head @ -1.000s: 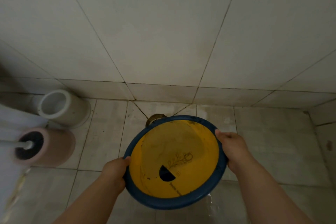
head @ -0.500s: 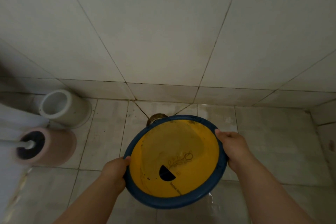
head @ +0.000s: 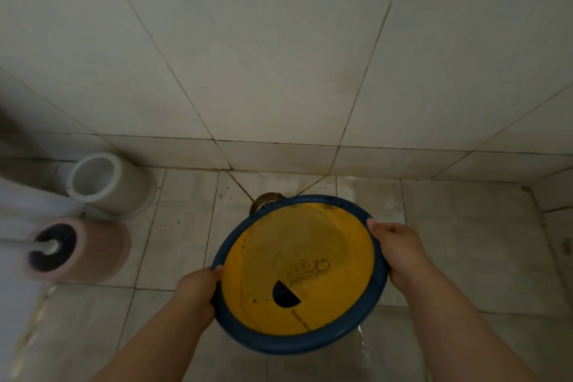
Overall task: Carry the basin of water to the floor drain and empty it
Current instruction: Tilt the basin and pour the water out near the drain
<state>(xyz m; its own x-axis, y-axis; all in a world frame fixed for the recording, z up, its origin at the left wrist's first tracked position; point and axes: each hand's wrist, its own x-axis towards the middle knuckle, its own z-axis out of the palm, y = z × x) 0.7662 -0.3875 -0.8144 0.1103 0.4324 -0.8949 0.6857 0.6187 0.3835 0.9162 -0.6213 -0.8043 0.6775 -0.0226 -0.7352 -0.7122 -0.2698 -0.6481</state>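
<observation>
Currently | left hand (head: 198,291) and right hand (head: 400,253) clasp basin (head: 279,348) rim on opposite sides | floor drain (head: 266,199) just behind basin's far rim, apparently half hidden

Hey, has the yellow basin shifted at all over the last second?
No. The basin shows no clear shift: its far rim covers the same part of the floor drain, and the left hand and right hand grip its sides as before.
</observation>
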